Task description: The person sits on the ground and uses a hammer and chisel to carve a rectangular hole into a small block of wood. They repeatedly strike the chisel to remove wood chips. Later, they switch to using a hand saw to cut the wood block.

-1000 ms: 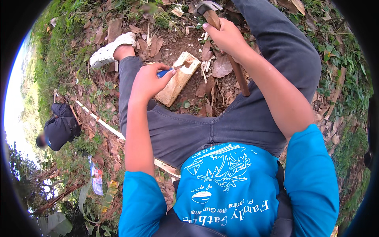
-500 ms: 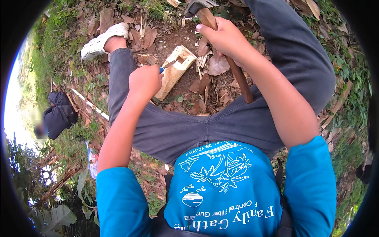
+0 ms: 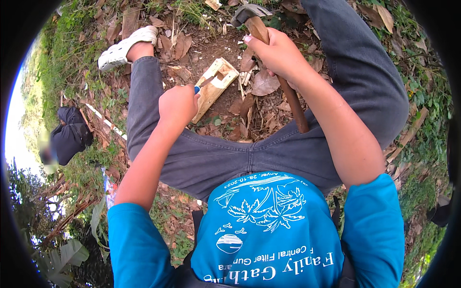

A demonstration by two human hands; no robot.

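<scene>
My left hand (image 3: pixel 176 106) is closed around the blue handle of a chisel (image 3: pixel 206 81). The chisel's blade reaches over the top of a pale wooden block (image 3: pixel 208 98), next to a rectangular hole cut near its far end. Most of the handle is hidden by my fingers. My right hand (image 3: pixel 279 55) grips a claw hammer (image 3: pixel 293 103) by its brown wooden handle, thumb along the shaft. The dark metal head is beyond the hand, to the right of the block and apart from the chisel. The block lies slanted on the ground between my legs.
Wood chips and dry leaves (image 3: pixel 265 82) litter the soil around the block. My left foot wears a white clog (image 3: pixel 126 48). A person in dark clothing (image 3: pixel 71 137) is off to the left, near a pale pole (image 3: pixel 106 121). Grass and plants border the spot.
The hammer and my right hand have shifted slightly right and nearer to me. My left hand has come down a little, with the chisel still at the hole. The view has moved slightly.
</scene>
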